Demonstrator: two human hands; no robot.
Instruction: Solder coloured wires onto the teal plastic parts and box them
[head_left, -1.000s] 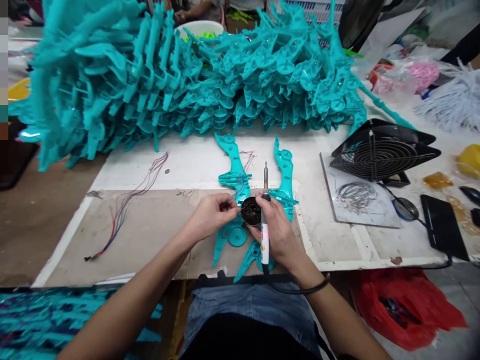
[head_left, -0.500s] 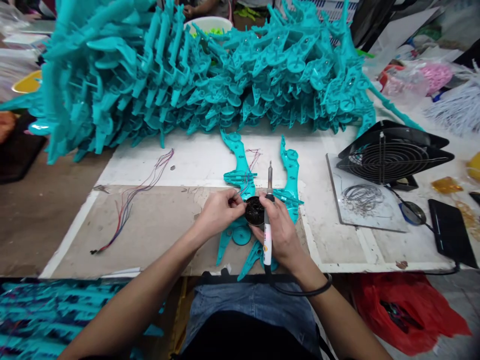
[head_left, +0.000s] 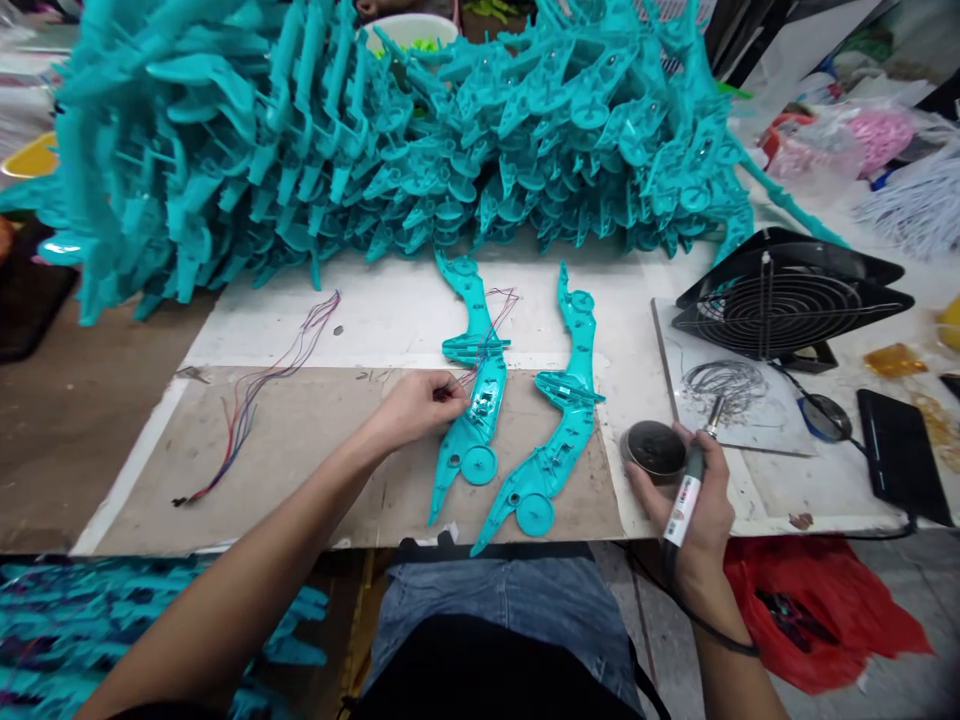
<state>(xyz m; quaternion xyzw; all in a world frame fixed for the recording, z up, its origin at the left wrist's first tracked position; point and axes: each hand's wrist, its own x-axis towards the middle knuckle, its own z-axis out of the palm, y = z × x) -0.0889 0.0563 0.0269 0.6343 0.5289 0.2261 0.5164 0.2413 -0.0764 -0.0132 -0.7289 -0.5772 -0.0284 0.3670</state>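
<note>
Two curved teal plastic parts lie on the table, a left one (head_left: 486, 400) and a right one (head_left: 576, 425). My left hand (head_left: 424, 405) is closed at the left edge of the left part, pinching thin red and blue wires (head_left: 501, 312) that loop over it. My right hand (head_left: 709, 500) is closed round a soldering iron (head_left: 684, 505) with a white and grey handle, its tip pointing up. Those same fingers also hold a small round tin (head_left: 654, 450) with dark contents, to the right of both parts.
A large heap of teal parts (head_left: 420, 150) fills the back. A wire bundle (head_left: 262, 390) lies at left. On the right are a black fan (head_left: 780, 295), a board with a wire tangle (head_left: 739, 425) and a black phone-like slab (head_left: 900, 455). A red bag (head_left: 832, 610) is below.
My right hand has moved right, carrying the soldering iron and tin away from the teal parts, and the iron has tilted. My left hand stays at the wires, slightly further left.
</note>
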